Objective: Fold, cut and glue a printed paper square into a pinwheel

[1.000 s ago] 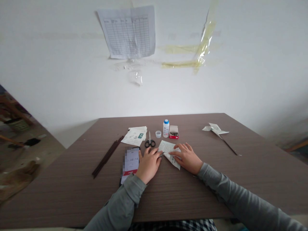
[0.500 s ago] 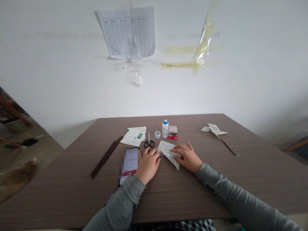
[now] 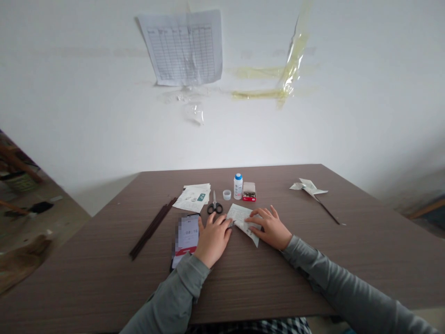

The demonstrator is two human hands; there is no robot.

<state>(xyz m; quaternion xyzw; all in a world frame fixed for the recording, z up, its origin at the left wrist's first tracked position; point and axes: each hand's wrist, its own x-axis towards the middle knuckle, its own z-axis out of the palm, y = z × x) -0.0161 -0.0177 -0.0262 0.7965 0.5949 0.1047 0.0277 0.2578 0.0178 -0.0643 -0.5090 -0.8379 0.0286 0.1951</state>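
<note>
A small printed sheet of paper [image 3: 239,212], creased and partly folded, lies on the table between my hands. My left hand [image 3: 213,239] is at its left corner, with thumb and fingertips close together on the edge. My right hand [image 3: 273,228] rests on the sheet's right side, fingers spread over the paper. Just behind are scissors [image 3: 214,208] with black handles, blades pointing away. Beside my left wrist lies a phone [image 3: 187,239] showing a timer. The underside of the folded sheet is hidden.
Beyond the sheet stand a small clear cup [image 3: 227,195], a white bottle [image 3: 238,188] with blue cap and a red box [image 3: 249,195] of small metal pieces. Left are printed papers [image 3: 191,197] and dark sticks [image 3: 153,228]. A paper pinwheel [image 3: 309,187] on a stick lies right.
The dark slit across the upper part of the sheet no longer shows; that part looks flatter. Both hands stay almost in place. The view has shifted slightly.
</note>
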